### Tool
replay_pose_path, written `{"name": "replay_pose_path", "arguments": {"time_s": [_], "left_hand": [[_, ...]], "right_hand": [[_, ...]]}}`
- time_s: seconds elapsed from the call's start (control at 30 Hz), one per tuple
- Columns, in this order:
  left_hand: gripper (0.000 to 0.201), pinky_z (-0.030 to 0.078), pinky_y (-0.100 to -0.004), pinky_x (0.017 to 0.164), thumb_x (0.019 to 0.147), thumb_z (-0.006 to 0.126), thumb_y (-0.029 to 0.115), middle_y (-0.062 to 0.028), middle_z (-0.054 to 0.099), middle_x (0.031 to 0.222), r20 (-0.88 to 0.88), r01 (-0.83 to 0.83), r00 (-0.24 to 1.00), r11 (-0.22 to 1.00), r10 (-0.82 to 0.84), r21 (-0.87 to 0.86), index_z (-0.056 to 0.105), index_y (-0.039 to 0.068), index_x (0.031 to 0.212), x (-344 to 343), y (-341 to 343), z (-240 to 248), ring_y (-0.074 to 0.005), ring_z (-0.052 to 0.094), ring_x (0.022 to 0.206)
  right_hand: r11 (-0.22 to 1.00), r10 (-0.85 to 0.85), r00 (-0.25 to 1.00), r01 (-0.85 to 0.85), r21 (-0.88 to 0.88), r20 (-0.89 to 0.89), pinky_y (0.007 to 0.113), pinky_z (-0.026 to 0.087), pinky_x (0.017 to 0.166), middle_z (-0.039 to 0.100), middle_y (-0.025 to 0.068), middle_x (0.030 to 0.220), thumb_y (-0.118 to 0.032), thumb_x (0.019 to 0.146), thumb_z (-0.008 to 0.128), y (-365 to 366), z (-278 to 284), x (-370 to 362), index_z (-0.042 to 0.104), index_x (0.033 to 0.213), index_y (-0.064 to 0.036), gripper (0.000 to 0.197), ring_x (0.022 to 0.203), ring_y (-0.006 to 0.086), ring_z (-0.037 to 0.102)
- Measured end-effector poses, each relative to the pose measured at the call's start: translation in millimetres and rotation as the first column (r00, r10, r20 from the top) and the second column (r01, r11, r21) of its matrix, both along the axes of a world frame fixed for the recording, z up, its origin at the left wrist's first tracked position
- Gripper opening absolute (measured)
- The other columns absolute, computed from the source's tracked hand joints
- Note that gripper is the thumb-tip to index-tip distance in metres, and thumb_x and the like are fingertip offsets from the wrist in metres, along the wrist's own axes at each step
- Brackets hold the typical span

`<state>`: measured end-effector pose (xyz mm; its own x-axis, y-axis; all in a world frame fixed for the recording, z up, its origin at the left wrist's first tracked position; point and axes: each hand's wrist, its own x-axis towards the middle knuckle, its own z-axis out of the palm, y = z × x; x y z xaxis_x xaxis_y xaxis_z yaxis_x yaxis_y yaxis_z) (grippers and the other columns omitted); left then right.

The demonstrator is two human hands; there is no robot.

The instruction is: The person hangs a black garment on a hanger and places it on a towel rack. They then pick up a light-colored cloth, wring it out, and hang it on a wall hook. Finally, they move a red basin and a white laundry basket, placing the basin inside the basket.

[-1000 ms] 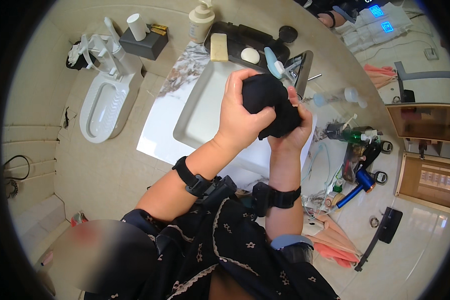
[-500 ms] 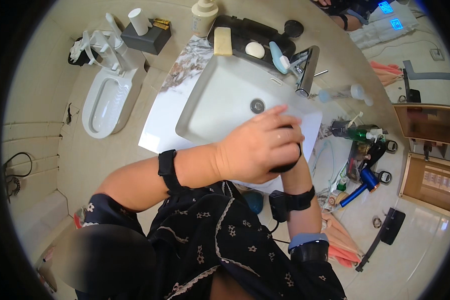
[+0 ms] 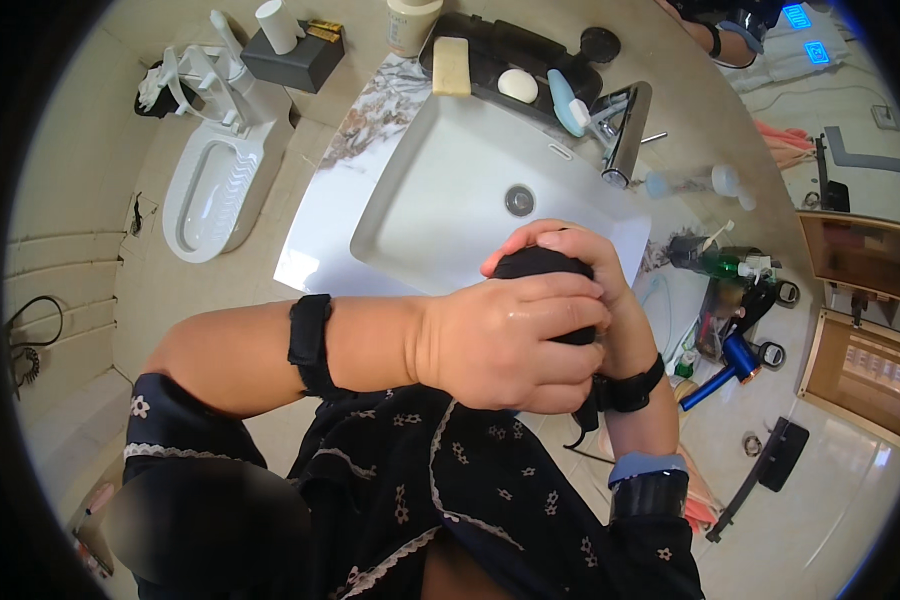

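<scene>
Both hands are clasped round a rounded black object point(image 3: 542, 264), just over the near edge of the white sink point(image 3: 420, 190). My left hand point(image 3: 510, 345) lies across its near side with the fingers curled over it. Behind it, my right hand point(image 3: 602, 262) wraps the far side, fingertips bent over the top. Much of the object is covered by the fingers, so its kind cannot be made out. Each wrist wears a black strap.
A chrome faucet point(image 3: 628, 135) stands at the sink's far right. Along the back edge are a yellowish soap bar point(image 3: 451, 68), a round white soap point(image 3: 518, 86), a blue brush point(image 3: 567, 103) and a pump bottle point(image 3: 411, 25). A blue hair dryer point(image 3: 733, 362) hangs right.
My left hand has moved nearer to me and lower on the black object. My right hand's fingers now show over its far side, and more of the object is visible.
</scene>
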<state>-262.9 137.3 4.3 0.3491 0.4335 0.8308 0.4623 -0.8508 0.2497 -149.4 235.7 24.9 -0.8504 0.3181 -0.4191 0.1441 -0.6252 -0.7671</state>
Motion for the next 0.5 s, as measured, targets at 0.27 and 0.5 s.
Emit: {"name": "replay_pose_path", "arguments": {"time_s": [0.27, 0.5], "left_hand": [[0.018, 0.047, -0.0385, 0.083, 0.063, 0.058, 0.022, -0.0061, 0.054, 0.080, -0.237, 0.037, 0.971, 0.999, -0.030, 0.026, 0.056, 0.005, 0.071, -7, -5, -20, -0.0277, 0.056, 0.087], [0.017, 0.047, -0.0382, 0.081, 0.066, 0.056, 0.024, -0.0072, 0.056, 0.076, -0.501, 0.108, 0.857, 0.993, -0.119, -0.051, 0.056, 0.006, 0.066, -9, -4, -74, -0.0280, 0.057, 0.083]], "right_hand": [[0.839, 0.396, 0.877, -0.466, 0.282, 0.271, 0.031, 0.048, 0.075, 0.064, 0.0144, 0.083, -0.008, 0.075, 0.051, 33, -25, -37, 0.062, 0.078, 0.0058, 0.018, 0.079, 0.0206, 0.060], [0.479, 0.283, 0.829, -0.557, 0.678, 0.481, 0.029, 0.047, 0.059, 0.064, 0.0091, 0.065, -0.016, 0.071, 0.057, 20, -59, -60, 0.068, 0.071, -0.0039, 0.016, 0.060, 0.0186, 0.059]]}}
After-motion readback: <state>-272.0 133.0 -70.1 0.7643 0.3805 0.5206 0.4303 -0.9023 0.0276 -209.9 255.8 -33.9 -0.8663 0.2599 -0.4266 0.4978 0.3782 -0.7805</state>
